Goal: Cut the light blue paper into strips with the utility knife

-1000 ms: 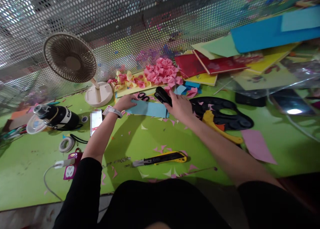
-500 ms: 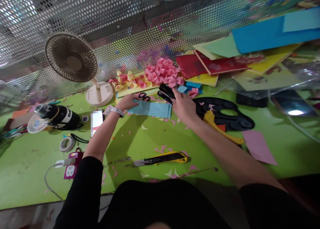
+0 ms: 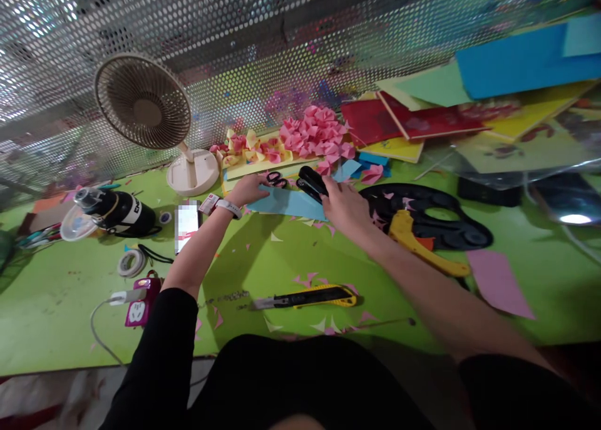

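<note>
Light blue paper strips [image 3: 291,203] lie on the green table, between my two hands. My left hand [image 3: 248,190] holds their left end, close to the black scissors [image 3: 276,179]. A black stapler [image 3: 312,183] is in my right hand [image 3: 344,204], over the right end of the strips. Whether its jaws touch the paper is hard to tell. Pink folded paper pieces [image 3: 313,133] are heaped behind the strips, beside yellow and pink ones [image 3: 253,148].
A yellow cutter [image 3: 310,296] lies near the front edge among paper scraps. Leftward are a fan [image 3: 192,172], a phone [image 3: 186,226], a black bottle [image 3: 123,212] and tape [image 3: 131,263]. A black palette [image 3: 436,214] and a yellow-handled tool [image 3: 413,242] sit rightward.
The stapler in my right hand has come over the right end of the blue strips, which showed uncovered before. The whole view has shifted slightly.
</note>
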The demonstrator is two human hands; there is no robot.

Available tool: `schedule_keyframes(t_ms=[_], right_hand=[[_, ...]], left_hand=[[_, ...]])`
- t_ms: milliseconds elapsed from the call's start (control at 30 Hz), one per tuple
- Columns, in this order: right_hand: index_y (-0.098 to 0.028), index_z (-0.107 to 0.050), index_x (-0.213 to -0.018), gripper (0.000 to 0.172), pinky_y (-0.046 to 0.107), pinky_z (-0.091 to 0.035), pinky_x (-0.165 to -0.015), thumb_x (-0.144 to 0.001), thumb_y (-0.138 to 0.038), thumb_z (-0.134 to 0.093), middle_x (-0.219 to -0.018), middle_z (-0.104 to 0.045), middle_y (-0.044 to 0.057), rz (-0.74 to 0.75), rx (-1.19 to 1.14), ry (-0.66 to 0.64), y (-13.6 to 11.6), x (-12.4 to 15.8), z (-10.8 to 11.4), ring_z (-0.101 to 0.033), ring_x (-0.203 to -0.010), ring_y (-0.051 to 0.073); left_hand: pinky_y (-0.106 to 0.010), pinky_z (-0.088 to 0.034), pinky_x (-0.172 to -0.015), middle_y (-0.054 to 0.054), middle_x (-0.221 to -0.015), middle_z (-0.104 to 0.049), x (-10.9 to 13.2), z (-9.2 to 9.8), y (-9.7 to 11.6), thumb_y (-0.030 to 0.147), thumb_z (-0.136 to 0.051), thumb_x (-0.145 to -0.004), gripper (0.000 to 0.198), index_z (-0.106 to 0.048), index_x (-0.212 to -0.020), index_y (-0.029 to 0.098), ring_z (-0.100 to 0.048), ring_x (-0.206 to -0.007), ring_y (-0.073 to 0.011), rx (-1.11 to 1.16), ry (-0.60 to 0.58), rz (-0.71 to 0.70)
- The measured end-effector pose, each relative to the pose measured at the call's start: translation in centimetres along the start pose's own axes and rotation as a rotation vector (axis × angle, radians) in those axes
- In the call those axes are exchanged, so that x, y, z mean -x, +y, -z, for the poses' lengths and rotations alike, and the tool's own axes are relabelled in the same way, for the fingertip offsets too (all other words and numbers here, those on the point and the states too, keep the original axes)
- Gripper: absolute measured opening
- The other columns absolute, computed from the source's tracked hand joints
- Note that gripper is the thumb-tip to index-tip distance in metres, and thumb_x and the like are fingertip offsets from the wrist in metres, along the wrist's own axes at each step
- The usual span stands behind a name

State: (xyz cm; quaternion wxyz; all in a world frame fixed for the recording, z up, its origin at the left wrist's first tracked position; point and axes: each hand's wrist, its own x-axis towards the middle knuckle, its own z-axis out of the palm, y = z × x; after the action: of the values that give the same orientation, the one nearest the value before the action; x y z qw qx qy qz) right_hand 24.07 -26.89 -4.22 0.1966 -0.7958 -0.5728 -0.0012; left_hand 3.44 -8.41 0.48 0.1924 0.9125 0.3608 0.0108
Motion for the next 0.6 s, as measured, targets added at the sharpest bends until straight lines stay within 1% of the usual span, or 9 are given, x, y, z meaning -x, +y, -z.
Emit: schedule_keyframes(t_ms=[133, 200, 267, 367, 500, 600], right_hand=[[-0.011, -0.055, -0.15, 0.055, 0.051, -0.056, -0.085, -0.098, -0.027, -0.046, -0.119, -0.075, 0.026, 0.004, 0.05, 0.019, 0.1, 0.0, -0.2, -0.069, -0.107, 0.041], [-0.01, -0.055, -0.149, 0.055, 0.05, -0.054, -0.087, -0.097, -0.028, -0.048, -0.118, -0.074, 0.025, 0.016, 0.078, 0.048, 0.2, 0.0, -0.1, -0.067, -0.109, 0.04], [-0.009, -0.054, -0.149, 0.056, 0.05, -0.052, -0.09, -0.098, -0.03, -0.049, -0.12, -0.073, 0.025, 0.047, 0.093, 0.092, 0.2, 0.1, 0.1, -0.065, -0.113, 0.04], [-0.008, -0.054, -0.149, 0.055, 0.052, -0.051, -0.092, -0.099, -0.031, -0.049, -0.125, -0.071, 0.027, 0.09, 0.091, 0.143, 0.2, 0.2, 0.3, -0.062, -0.116, 0.041], [-0.01, -0.059, -0.145, 0.051, 0.051, -0.051, -0.093, -0.1, -0.031, -0.048, -0.127, -0.071, 0.025, 0.146, 0.05, 0.173, 0.2, 0.3, 0.4, -0.063, -0.115, 0.04], [-0.012, -0.064, -0.139, 0.046, 0.051, -0.051, -0.095, -0.099, -0.03, -0.05, -0.127, -0.072, 0.023, 0.196, 0.015, 0.199, 0.2, 0.5, 0.3, -0.063, -0.115, 0.039]], left_hand=[[-0.039, -0.054, -0.1, -0.01, -0.117, -0.08, 0.9, 0.0, -0.1, 0.028, -0.075, -0.085, 0.035, -0.08, -0.118, 0.017, -0.072, -0.11, -0.0301, -0.015, 0.041, 0.044], [-0.038, -0.055, -0.1, -0.01, -0.118, -0.079, 1.9, 0.2, -0.4, 0.027, -0.073, -0.088, 0.035, -0.079, -0.121, 0.018, -0.072, -0.111, -0.0289, -0.076, 0.105, 0.103], [-0.038, -0.055, -0.1, -0.012, -0.122, -0.076, 3.2, 0.5, -0.7, 0.025, -0.071, -0.091, 0.037, -0.076, -0.127, 0.018, -0.071, -0.113, -0.0287, -0.154, 0.195, 0.171], [-0.039, -0.054, -0.102, -0.015, -0.129, -0.073, 5.3, 1.1, -1.4, 0.022, -0.066, -0.095, 0.039, -0.072, -0.133, 0.015, -0.069, -0.118, -0.0291, -0.199, 0.287, 0.212], [-0.038, -0.055, -0.098, -0.013, -0.127, -0.076, 8.5, 1.5, -2.0, 0.026, -0.065, -0.098, 0.032, -0.075, -0.127, 0.015, -0.072, -0.113, -0.0286, -0.153, 0.287, 0.215], [-0.04, -0.057, -0.096, -0.013, -0.12, -0.078, 11.3, 0.7, -2.0, 0.032, -0.066, -0.099, 0.028, -0.078, -0.119, 0.015, -0.073, -0.109, -0.0298, -0.117, 0.278, 0.208]])
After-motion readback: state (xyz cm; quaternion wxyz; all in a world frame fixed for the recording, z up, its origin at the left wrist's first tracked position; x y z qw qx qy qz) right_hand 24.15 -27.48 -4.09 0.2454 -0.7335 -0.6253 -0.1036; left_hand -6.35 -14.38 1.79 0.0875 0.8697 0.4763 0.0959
